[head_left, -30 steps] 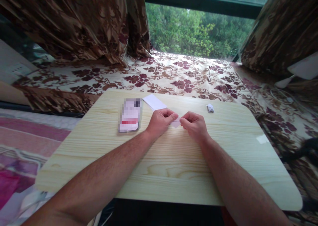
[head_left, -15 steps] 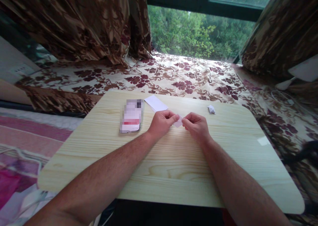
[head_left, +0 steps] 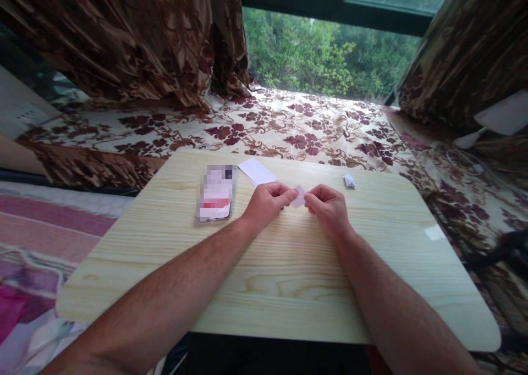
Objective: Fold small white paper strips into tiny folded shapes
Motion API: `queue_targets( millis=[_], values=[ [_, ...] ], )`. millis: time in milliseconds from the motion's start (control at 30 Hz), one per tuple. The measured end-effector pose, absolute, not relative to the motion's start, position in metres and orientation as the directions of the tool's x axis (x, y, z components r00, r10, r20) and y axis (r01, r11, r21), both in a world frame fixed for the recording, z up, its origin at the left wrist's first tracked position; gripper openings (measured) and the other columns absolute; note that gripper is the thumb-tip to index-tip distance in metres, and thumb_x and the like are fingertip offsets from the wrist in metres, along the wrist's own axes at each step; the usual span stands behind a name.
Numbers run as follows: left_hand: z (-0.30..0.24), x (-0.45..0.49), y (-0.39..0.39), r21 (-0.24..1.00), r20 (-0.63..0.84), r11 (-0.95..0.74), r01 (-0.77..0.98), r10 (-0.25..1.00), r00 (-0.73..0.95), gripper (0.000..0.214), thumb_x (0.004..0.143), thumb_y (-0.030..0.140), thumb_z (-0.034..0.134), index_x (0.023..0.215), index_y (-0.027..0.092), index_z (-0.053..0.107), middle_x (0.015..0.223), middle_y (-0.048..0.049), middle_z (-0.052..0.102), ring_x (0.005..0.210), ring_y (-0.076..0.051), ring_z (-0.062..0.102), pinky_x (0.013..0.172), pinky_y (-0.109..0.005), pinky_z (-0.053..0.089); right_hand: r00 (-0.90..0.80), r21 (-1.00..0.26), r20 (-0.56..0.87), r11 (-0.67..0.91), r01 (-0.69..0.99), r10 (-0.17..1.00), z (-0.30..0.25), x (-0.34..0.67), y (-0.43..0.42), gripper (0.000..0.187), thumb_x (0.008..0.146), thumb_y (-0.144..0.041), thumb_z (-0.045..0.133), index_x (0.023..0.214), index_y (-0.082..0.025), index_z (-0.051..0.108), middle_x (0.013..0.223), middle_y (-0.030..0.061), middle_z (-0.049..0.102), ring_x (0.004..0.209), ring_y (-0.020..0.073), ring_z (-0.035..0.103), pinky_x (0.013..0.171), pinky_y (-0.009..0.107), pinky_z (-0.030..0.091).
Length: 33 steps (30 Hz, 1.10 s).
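Between my two hands is a small folded piece of white paper (head_left: 298,197), held just above the table. My left hand (head_left: 270,202) pinches its left side between thumb and fingers. The right side is pinched by my right hand (head_left: 327,204), whose other fingers are curled. Behind my left hand lies a stack or sheet of white paper (head_left: 257,170), its near corner partly hidden by that hand. A small folded paper shape (head_left: 348,182) rests by itself farther right on the table.
A phone (head_left: 215,193), pixelated in the picture, lies left of my hands on the light wooden table (head_left: 272,287). A pale patch (head_left: 434,232) is near the table's right edge. Beyond the table stretches a flower-patterned cloth (head_left: 305,125) under the window.
The small paper has been raised and tilted a little, so more of its face shows between my fingers. Both hands keep their pinch. The whole view has shifted slightly.
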<state>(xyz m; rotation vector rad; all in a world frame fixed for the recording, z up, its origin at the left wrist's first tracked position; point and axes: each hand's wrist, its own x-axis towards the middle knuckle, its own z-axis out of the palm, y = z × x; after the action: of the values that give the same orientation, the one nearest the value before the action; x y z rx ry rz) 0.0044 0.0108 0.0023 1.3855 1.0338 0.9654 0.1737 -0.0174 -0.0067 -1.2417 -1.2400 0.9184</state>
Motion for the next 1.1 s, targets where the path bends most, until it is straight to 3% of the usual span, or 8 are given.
queue_targets(
  millis=[200,567,1100],
  values=[
    [0.0026,0.0061,0.0091,0.989,0.051,-0.088,0.117,0.956,0.287,0.028,0.070,0.039,0.077,0.072,0.012,0.068,0.063,0.0011,0.060,0.056,-0.008,0.046,0.054,-0.022,0.033,0.175,-0.985,0.159,0.143,0.099,0.972,-0.0093,0.1753,-0.0161,0.015,0.075,-0.022,0.066,0.061,-0.017,0.062,0.051,-0.0027,0.059,0.043,0.0086,0.045,0.043,0.023,0.033],
    [0.0024,0.0054,0.0097,1.000,-0.002,-0.004,0.021,0.967,0.255,0.027,0.072,0.038,0.076,0.070,0.014,0.065,0.054,0.0034,0.055,0.046,-0.007,0.039,0.047,-0.023,0.028,0.125,-0.988,0.151,0.152,0.005,0.981,-0.0099,0.1734,-0.0168,0.016,0.077,-0.025,0.068,0.064,-0.018,0.063,0.054,-0.0019,0.061,0.045,0.0092,0.047,0.045,0.023,0.035],
    [-0.0049,0.0021,0.0146,0.996,0.049,-0.068,0.049,0.949,0.312,0.034,0.074,0.047,0.073,0.069,0.013,0.067,0.059,0.0009,0.057,0.053,-0.008,0.043,0.052,-0.024,0.031,0.112,-0.984,0.163,0.153,0.089,0.980,-0.0087,0.1725,-0.0199,0.017,0.078,-0.028,0.067,0.064,-0.017,0.063,0.056,-0.0003,0.064,0.046,0.0093,0.048,0.046,0.023,0.037]
  ],
)
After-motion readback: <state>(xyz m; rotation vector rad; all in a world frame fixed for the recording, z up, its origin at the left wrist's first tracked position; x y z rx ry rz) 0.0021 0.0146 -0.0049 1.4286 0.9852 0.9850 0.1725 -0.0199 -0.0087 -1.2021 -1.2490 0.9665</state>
